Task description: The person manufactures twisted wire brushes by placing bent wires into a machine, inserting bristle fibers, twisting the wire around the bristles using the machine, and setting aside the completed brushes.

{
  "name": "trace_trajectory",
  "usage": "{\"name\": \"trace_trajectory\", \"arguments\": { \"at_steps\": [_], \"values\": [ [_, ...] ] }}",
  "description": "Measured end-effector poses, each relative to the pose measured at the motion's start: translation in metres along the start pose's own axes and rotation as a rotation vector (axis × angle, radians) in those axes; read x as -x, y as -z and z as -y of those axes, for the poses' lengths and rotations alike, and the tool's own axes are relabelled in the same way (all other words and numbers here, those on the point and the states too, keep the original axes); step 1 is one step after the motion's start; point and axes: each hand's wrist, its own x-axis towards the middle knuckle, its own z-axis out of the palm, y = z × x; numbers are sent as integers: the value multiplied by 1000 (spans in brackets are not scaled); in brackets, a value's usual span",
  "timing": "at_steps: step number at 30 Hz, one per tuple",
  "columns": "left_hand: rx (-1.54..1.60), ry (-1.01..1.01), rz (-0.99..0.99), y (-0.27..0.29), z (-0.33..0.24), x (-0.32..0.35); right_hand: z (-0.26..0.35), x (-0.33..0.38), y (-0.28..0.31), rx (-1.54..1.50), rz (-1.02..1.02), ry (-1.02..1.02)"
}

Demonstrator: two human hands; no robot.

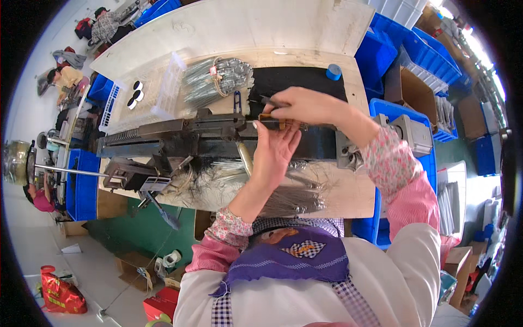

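My left hand is held palm up over the dark metal bench machine, its fingers stretched out and the thumb apart. Just above those fingers, my right hand is closed round a slim dark tool whose exact kind I cannot make out. A small orange-yellow piece shows between the two hands; whether either one grips it is hidden. Below the left hand, a bundle of thin metal wires lies at the table's near edge. A metal lever stands beside the left wrist.
Behind the machine lie a tied bundle of shiny wires, a black mat and a blue tape roll. A clear plastic crate stands at left. Blue bins flank the table on the right. Several people sit working far left.
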Motion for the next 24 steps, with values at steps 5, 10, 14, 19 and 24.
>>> {"name": "trace_trajectory", "arguments": {
  "at_steps": [5, 10, 14, 19, 24],
  "values": [
    [403, 94, 68, 5, -29, 4, 15, 31, -2, 646, -532, 111],
    [629, 89, 341, 29, -19, 1, 17, 36, -60, 766, -560, 463],
    [500, 24, 193, 14, -23, 11, 8, 24, -36, 416, -655, 279],
    [398, -59, 24, 12, -21, 17, 9, 17, -34, 482, -537, 246],
    [336, -40, 47, 9, -27, 17, 12, 18, -32, 605, -529, 322]
  ]
}}
